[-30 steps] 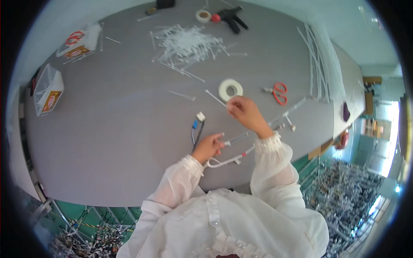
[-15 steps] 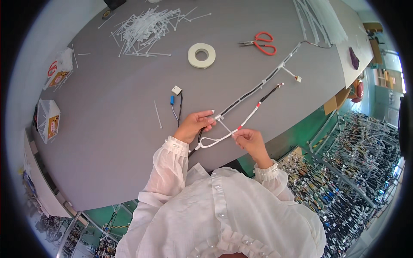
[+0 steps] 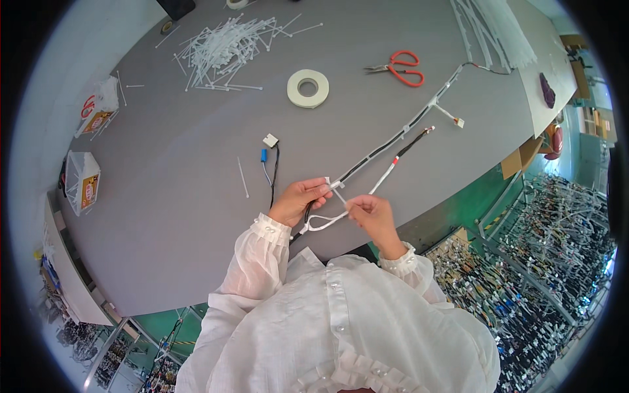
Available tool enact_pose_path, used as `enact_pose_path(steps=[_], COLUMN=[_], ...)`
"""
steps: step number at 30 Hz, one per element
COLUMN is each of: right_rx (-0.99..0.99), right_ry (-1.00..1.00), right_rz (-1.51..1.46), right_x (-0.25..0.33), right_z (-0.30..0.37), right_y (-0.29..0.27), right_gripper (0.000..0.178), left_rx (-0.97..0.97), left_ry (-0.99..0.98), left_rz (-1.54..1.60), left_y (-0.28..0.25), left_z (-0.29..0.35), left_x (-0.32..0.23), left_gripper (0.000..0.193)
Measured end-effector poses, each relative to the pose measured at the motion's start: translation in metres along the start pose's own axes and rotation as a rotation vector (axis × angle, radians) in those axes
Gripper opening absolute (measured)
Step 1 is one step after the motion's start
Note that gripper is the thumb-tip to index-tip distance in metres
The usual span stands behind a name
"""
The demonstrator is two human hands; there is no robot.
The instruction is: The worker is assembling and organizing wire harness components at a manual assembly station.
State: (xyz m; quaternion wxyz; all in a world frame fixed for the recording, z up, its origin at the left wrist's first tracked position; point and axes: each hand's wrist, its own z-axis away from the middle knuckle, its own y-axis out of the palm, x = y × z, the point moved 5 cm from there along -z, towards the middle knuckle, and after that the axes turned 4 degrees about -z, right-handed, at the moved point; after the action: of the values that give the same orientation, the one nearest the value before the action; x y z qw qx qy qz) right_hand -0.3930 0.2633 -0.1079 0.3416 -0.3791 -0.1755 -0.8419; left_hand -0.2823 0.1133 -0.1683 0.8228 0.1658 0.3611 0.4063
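A long wire harness [image 3: 376,152], black and wrapped with white at intervals, runs from my left hand toward the far right. My left hand [image 3: 300,202] pinches it at a white joint, where a small white tab stands up by the fingertips. My right hand [image 3: 372,219] is closed on a thin white strip [image 3: 339,196] reaching from that joint; I cannot tell whether it is a tie or a branch. Below, a white-sleeved branch [image 3: 384,175] with red bands passes behind my right fingers and loops near my left wrist. A white connector [image 3: 270,140] and blue connector [image 3: 264,156] lie left.
A roll of white tape [image 3: 318,97] and red-handled scissors [image 3: 412,78] lie farther back. A pile of white cable ties [image 3: 226,52] is at the far left, and one loose tie [image 3: 243,177] lies nearer. Clear boxes [image 3: 82,180] stand along the left edge.
My right hand has moved left, closer to my left hand, and the white strip between them shows shorter. My left hand stays on the joint. The whole view has shifted slightly.
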Motion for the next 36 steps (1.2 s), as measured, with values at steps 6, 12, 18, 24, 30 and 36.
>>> enact_pose_path(steps=[6,12,18,24,30,36], right_rx=[-0.008,0.073,0.293,0.242,0.133,0.041], right_ry=[0.017,-0.067,-0.1,-0.102,-0.198,-0.076], right_rz=[-0.022,-0.037,-0.064,0.012,0.085,-0.195], right_x=[-0.001,0.017,0.027,0.026,0.018,0.003], right_z=[0.007,0.01,-0.009,-0.023,-0.024,-0.028], right_y=[0.007,0.014,0.023,0.023,0.035,0.033], right_gripper=[0.016,0.019,0.021,0.018,0.012,0.01], left_rx=[-0.026,-0.201,-0.25,-0.223,-0.28,-0.313], left_ry=[0.0,0.144,0.16,0.165,0.227,0.253], left_rz=[0.085,-0.078,-0.088,-0.106,-0.05,-0.014], left_y=[0.001,0.01,0.008,0.006,0.006,0.008], left_z=[0.007,0.012,0.017,0.016,0.014,0.018], left_x=[-0.004,-0.012,-0.014,-0.013,-0.008,-0.007], left_gripper=[0.031,0.03,0.029,0.029,0.029,0.029])
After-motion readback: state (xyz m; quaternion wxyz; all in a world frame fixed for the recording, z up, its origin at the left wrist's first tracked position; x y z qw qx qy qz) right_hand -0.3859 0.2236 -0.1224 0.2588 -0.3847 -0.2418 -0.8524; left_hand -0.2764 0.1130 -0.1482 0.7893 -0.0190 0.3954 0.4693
